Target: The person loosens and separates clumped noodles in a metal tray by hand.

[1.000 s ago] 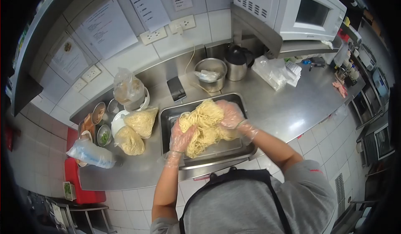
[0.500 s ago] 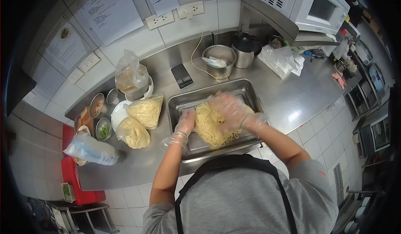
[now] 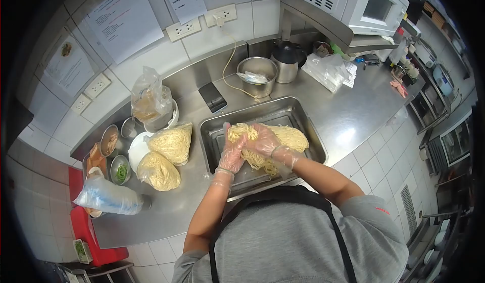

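Note:
Yellow noodles (image 3: 288, 136) lie in a deep metal tray (image 3: 314, 162) on the steel counter. My left hand (image 3: 232, 154), in a clear plastic glove, is closed round the left side of a bunch of noodles. Against the other side of that bunch presses my right hand (image 3: 262, 140), gloved too, with strands hanging below it. Two plastic bags of noodles, one (image 3: 172, 144) behind the other (image 3: 158, 171), sit left of the tray beside a white plate (image 3: 137, 151).
Behind the tray are a phone (image 3: 212, 97), a metal pot (image 3: 257, 77) and a black-topped jug (image 3: 287, 63). Small bowls (image 3: 120, 170) and a bluish plastic bag (image 3: 108, 195) stand at the left. A microwave (image 3: 376, 8) sits on a shelf at upper right.
My hands have come together round a smaller bunch at the tray's left. Other noodles now lie apart at the right of the tray. The view has shifted slightly.

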`<state>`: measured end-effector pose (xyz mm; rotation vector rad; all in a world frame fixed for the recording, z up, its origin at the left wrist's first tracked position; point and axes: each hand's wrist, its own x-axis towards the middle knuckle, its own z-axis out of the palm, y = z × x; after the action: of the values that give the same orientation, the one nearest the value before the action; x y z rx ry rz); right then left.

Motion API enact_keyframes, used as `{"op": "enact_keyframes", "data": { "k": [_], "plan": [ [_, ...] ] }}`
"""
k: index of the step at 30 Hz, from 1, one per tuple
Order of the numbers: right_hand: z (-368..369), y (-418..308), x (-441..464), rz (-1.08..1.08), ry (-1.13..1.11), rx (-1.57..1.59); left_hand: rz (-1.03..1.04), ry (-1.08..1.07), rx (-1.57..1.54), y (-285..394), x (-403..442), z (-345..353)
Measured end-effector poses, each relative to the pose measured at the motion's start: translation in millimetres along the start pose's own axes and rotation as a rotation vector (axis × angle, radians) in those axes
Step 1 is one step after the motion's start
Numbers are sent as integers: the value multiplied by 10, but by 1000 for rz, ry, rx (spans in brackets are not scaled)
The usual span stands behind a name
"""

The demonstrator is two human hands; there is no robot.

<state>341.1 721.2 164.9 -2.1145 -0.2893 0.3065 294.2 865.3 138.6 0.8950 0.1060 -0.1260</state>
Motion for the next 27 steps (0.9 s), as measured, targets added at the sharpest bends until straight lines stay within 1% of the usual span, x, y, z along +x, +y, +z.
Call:
{"op": "enact_keyframes", "data": {
  "k": [1, 2, 4, 5, 6, 7, 9, 10, 13, 14, 17, 18, 19, 20, 21, 22, 24, 25, 26, 27],
  "plan": [
    [20, 16, -56, -17, 88, -22, 58, -14, 29, -4, 43, 31],
    [-40, 40, -77, -41, 11, 169, 136, -30, 219, 36, 95, 15],
    [-279, 26, -196, -88, -150, 556, 268, -76, 322, 90, 162, -79],
    [-374, 74, -218, -69, -184, 611, 331, -96, 375, 99, 174, -128],
    [-497, 124, -210, -53, -216, 666, 392, -9, 577, 174, 137, -77],
    [-618, 156, -184, -41, -248, 719, 368, -33, 657, 268, 77, -44],
    [-810, 192, -147, -79, -135, 693, 314, -81, 821, 418, -84, -53],
    [-874, 171, -130, -98, -81, 679, 321, -63, 841, 440, -124, -80],
    [-1035, -17, -123, 33, 13, 870, 106, 83, 887, 467, -148, -377],
    [-928, -94, -131, 56, 207, 860, 125, 103, 936, 448, -148, -446],
    [-652, -26, 56, -388, 56, -27, 291, 123, 544, 172, -22, -467],
    [-394, 26, 59, -496, 101, -206, 371, 100, 641, -11, 108, -658],
    [-202, 73, 10, -512, 105, -215, 296, -14, 317, 5, 48, -429],
    [-11, 120, -37, -528, 110, -225, 321, -36, 315, -7, 75, -400],
    [73, 129, -83, -450, 71, -66, 346, -57, 312, 24, 74, -333],
    [106, 140, -89, -369, 33, 92, 406, -48, 469, 48, 51, -275],
    [15, 131, -8, -148, -52, 153, 521, -21, 777, 123, -49, -144],
    [-71, -9, 5, -35, -98, 182, 409, -42, 768, 168, -86, -126],
    [-175, -163, -4, 2, -38, 271, 296, -63, 759, 233, -119, -142],
    [-326, -234, 65, -65, -96, 490, 184, -85, 749, 288, -130, -176]
  ]
}}
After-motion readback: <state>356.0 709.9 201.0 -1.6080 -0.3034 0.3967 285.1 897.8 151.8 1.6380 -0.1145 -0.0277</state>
